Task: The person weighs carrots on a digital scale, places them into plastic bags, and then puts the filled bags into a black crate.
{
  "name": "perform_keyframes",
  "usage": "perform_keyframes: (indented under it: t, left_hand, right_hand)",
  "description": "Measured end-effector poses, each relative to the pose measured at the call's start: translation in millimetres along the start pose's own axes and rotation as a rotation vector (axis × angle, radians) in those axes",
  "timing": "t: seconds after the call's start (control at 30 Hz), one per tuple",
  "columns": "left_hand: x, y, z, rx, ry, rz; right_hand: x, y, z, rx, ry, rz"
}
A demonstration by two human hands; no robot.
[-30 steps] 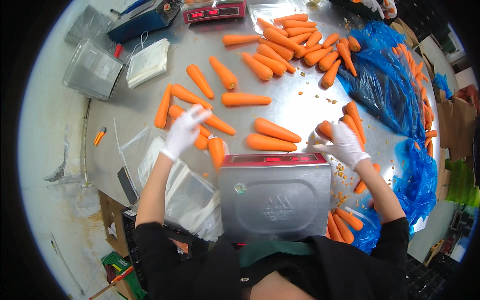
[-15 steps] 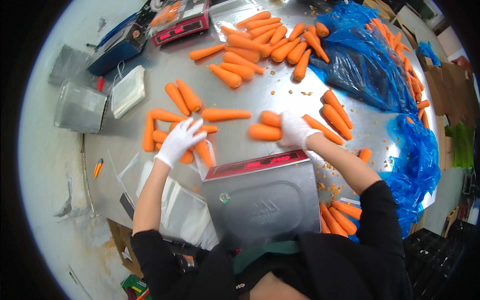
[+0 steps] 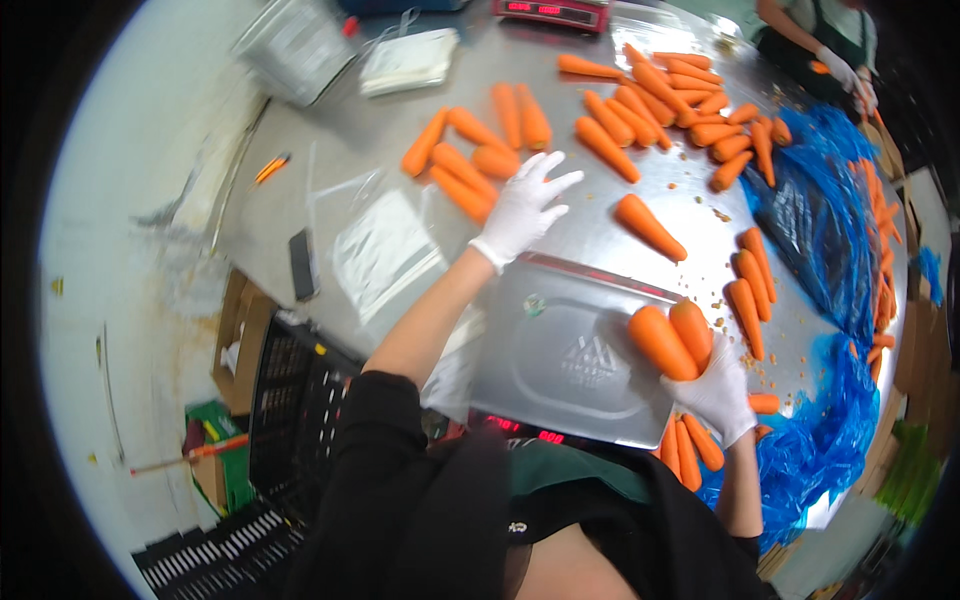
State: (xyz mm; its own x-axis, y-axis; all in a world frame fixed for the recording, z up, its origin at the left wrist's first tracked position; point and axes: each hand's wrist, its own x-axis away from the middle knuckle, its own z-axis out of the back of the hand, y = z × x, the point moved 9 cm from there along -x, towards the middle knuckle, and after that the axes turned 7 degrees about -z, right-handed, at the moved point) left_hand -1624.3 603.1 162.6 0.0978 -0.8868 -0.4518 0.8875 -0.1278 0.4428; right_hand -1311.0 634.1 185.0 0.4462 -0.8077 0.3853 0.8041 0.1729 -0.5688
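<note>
My right hand (image 3: 715,390), in a white glove, grips two carrots (image 3: 660,342) above the right side of a flat metal scale (image 3: 560,345). It cannot be told whether the carrots touch the scale's plate. My left hand (image 3: 525,205), also gloved in white, is open with its fingers spread, just beyond the scale's far left corner. Beside its fingertips lies a loose group of carrots (image 3: 462,170), the nearest partly hidden behind the hand. A single carrot (image 3: 650,228) rests on the table between the scale and the far pile.
A pile of carrots (image 3: 640,110) lies at the far side. Blue plastic bags (image 3: 815,235) line the right edge. Clear bags (image 3: 385,250), a phone (image 3: 303,265) and an orange cutter (image 3: 270,168) lie at left. Another person (image 3: 820,50) works at the far right.
My right hand has brought the carrots nearer, from beyond the scale to above it. My left hand has come away from the carrots it was over. The view has shifted and turned.
</note>
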Motion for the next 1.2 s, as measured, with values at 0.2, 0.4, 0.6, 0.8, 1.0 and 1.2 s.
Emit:
perform_keyframes:
  t: [0.2,0.4,0.6,0.8,1.0,1.2]
  left_hand:
    - [205.8,-38.8,104.6,-0.089,0.021,0.402]
    - [303.8,-35.6,105.5,-0.039,0.035,0.531]
    - [349.2,-103.9,85.9,0.212,0.137,0.81]
    - [303.4,-37.4,159.7,-0.098,0.347,0.348]
    - [307.9,-33.1,106.1,-0.106,0.178,0.363]
    - [330.1,-102.8,98.8,0.164,0.224,0.637]
  right_hand:
    - [14.9,-32.1,-66.0,0.117,0.149,0.167]
    - [22.4,-47.0,-67.4,0.171,0.327,0.3]
    - [31.2,-50.0,-87.2,0.177,0.189,0.184]
    - [35.1,-47.1,-88.9,0.105,0.094,-0.045]
    - [65.2,-73.7,-113.5,-0.394,-0.263,-0.009]
    - [131.9,-168.4,-190.8,-1.02,-0.887,0.013]
